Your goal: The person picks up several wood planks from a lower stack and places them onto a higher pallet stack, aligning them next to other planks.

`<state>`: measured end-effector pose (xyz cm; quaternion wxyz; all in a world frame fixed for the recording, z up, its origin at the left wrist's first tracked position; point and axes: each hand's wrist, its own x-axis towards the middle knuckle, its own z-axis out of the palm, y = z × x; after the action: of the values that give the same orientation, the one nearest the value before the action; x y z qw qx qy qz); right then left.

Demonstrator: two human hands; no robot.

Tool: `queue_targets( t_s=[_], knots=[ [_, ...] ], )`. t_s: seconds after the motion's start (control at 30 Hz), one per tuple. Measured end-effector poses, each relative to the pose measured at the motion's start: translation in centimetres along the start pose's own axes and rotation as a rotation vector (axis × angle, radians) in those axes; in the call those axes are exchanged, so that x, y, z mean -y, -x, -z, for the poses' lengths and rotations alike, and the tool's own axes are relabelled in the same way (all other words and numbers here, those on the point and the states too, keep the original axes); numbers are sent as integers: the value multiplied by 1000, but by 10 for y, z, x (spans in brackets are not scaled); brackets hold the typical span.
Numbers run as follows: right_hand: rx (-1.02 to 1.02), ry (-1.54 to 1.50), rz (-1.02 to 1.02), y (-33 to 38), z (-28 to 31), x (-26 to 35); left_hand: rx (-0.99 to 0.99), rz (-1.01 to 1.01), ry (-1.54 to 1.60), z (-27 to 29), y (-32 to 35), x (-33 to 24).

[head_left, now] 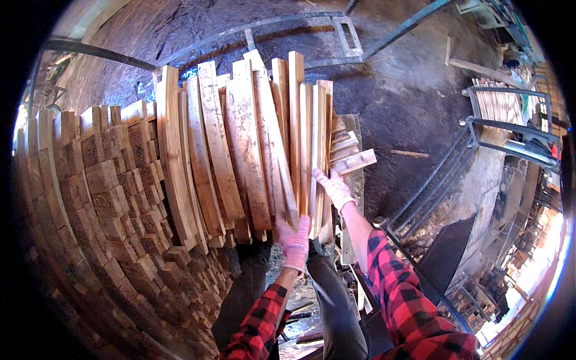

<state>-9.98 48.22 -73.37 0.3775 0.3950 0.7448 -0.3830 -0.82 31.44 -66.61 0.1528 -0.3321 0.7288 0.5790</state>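
Note:
A bundle of long wooden boards [240, 150] stands on end in front of me, leaning together. My left hand [295, 240], in a pale pink glove, grips the lower end of a board in the bundle's right half. My right hand [333, 188], also gloved, presses flat against the bundle's right edge, beside the thin pale boards [317, 138]. Both forearms wear red and black checked sleeves. My dark trousers [327, 306] show below the boards.
A tall stack of short wood blocks [114, 192] fills the left. Loose boards [354, 161] lie on a post at the right of the bundle. Metal rails [432, 186] and a frame [510, 120] stand to the right on dark ground.

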Motion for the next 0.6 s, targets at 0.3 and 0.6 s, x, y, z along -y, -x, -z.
queue_targets(
  t_s=[0.3,0.6],
  knots=[
    [99,-383,6,-11,12,-52,132,-246,-338,-19,20,-10],
    [260,-805,62,13,-7,-47,-24,326,-708,-65,-16,-46]
  ],
)
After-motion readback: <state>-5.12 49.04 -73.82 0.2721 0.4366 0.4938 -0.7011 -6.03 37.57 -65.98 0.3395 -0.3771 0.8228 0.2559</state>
